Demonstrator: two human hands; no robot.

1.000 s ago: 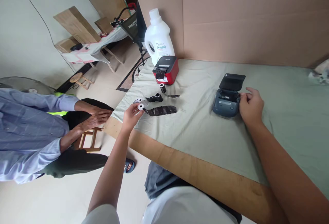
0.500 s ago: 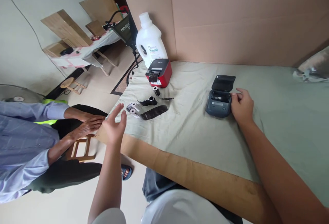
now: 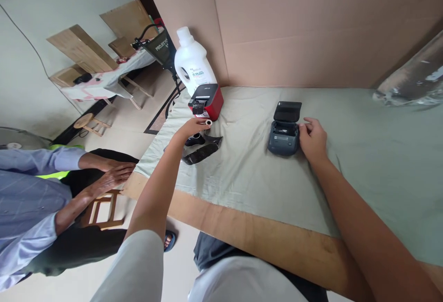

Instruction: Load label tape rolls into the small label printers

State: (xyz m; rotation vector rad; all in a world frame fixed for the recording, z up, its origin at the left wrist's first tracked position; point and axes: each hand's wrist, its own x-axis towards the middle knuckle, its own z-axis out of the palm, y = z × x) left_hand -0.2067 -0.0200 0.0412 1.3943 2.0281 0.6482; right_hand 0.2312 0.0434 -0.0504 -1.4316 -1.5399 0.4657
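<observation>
My left hand [image 3: 192, 127] is closed on a small roll [image 3: 208, 123] with a black strip, just in front of the red and black printer [image 3: 211, 101]. Other rolls with black strips [image 3: 201, 153] lie below it, partly hidden by my left forearm. A dark blue portable printer [image 3: 284, 144] stands on the cloth with its lid [image 3: 287, 111] raised. Against its right side rests my right hand [image 3: 313, 139], thumb touching the casing and fingers apart.
A white bottle [image 3: 194, 64] stands behind the red printer, before a cardboard panel [image 3: 294, 25]. Clear plastic wrap [image 3: 411, 80] lies at the back right. Another person's hands [image 3: 116, 172] rest by the table's left corner.
My left hand has moved right and away from me, from the table's left edge to the rolls, and has taken hold of one. My right hand remains at the blue printer.
</observation>
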